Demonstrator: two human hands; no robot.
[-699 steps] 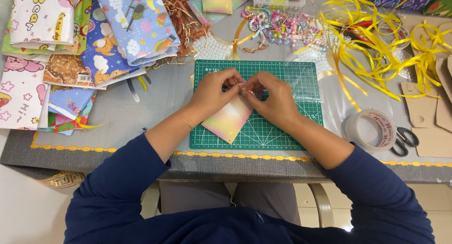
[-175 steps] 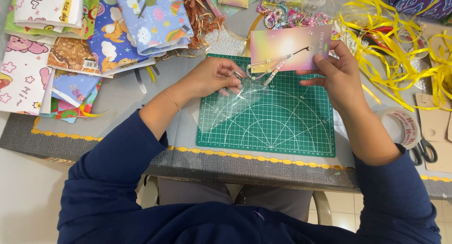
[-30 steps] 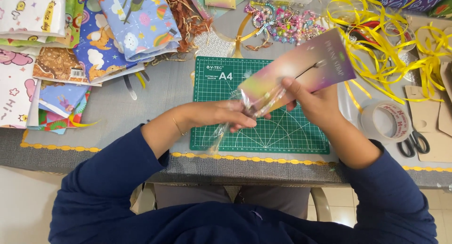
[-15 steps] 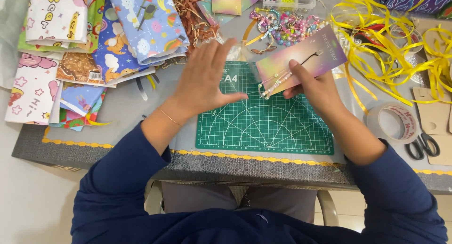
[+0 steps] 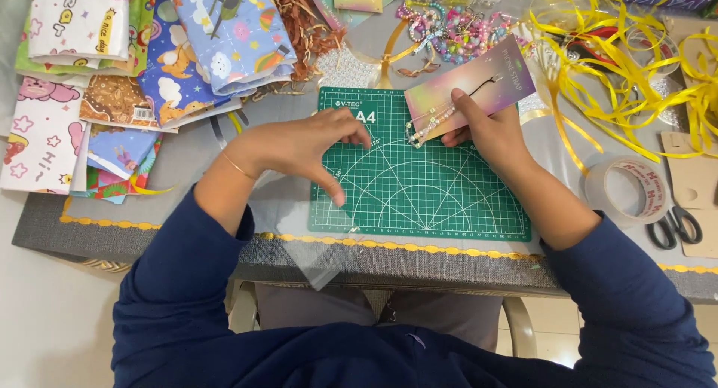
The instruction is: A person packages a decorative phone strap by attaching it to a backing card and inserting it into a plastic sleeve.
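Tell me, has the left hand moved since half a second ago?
Yes. The left hand has come down and leftward over the green cutting mat, away from the mat's top edge.

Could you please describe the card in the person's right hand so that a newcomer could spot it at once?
Start at the green cutting mat. Above its upper right part, the right hand holds a pastel pink-and-purple backing card tilted. Unlike the similar cards lying further back, it carries a beaded strap.
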